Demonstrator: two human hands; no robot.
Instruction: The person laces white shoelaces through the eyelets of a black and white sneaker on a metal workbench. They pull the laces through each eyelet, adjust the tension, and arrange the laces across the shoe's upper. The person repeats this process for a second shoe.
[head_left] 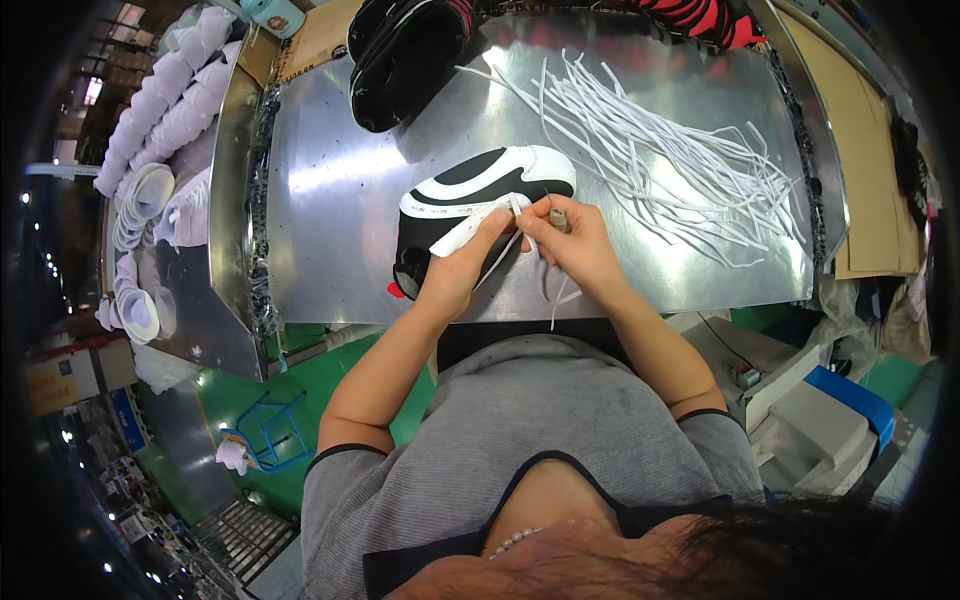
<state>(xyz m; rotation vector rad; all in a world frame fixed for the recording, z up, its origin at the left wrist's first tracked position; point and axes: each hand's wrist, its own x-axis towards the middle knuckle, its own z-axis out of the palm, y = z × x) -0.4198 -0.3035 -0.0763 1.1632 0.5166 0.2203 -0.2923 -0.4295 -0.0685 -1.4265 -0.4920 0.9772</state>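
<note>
A black and white shoe upper (pixel 478 180) lies on the metal worktop near its front edge, with a small red tab at its lower left corner. My left hand (pixel 462 268) grips the upper by its white tongue part, thumb and fingers closed on it. Close beside it, my right hand (pixel 585 250) is closed round a small tool with a short brownish handle (pixel 559 218) and a thin dark tip. A white shoelace (pixel 556 305) runs between my two hands, and its loose end hangs down over the worktop's edge. My fingers partly hide where the lace meets the upper.
A loose pile of white shoelaces (pixel 670 165) spreads over the right of the metal worktop (pixel 330 235). Dark shoe uppers (pixel 385 85) stand at the back, with red and black ones (pixel 690 20) farther right. Raised metal sides bound the worktop. Stacked white pieces (pixel 150 190) stand at left.
</note>
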